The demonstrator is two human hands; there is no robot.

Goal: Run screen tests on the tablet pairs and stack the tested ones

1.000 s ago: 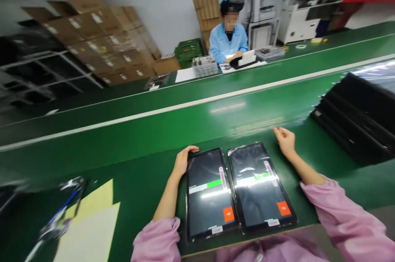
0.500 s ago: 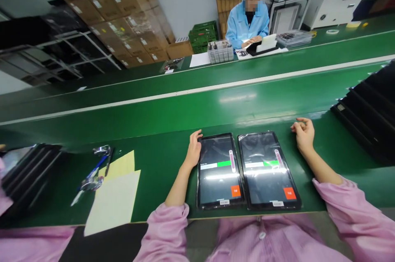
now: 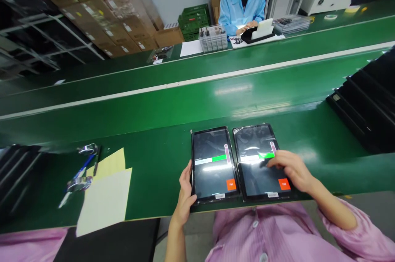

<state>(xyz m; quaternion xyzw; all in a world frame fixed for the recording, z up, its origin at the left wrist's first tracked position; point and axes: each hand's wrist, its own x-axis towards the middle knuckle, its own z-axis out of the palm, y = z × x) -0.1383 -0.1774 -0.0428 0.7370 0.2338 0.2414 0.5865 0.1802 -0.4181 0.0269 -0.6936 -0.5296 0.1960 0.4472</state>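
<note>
Two black tablets lie side by side on the green bench, each showing a green bar and an orange-red button marked Fail. My left hand (image 3: 185, 194) is at the lower left edge of the left tablet (image 3: 211, 177), thumb by the corner and fingers along the side, gripping the edge. Over the right tablet (image 3: 254, 177) is my right hand (image 3: 291, 167), its fingers bent loosely and the index finger pointing at the screen just below the green bar. It holds nothing; whether the fingertip touches the glass I cannot tell.
Left of the tablets lie yellow and pale paper sheets (image 3: 105, 200) and a blue pen (image 3: 88, 163). Black devices (image 3: 367, 101) stand in a row at the right, with more dark ones (image 3: 18, 175) far left. Across the bench sits a person in blue (image 3: 240, 11).
My right hand has come in from beside the tablets to above the right screen. My left hand has slid down the left tablet's edge toward the near corner. The view has tilted downward.
</note>
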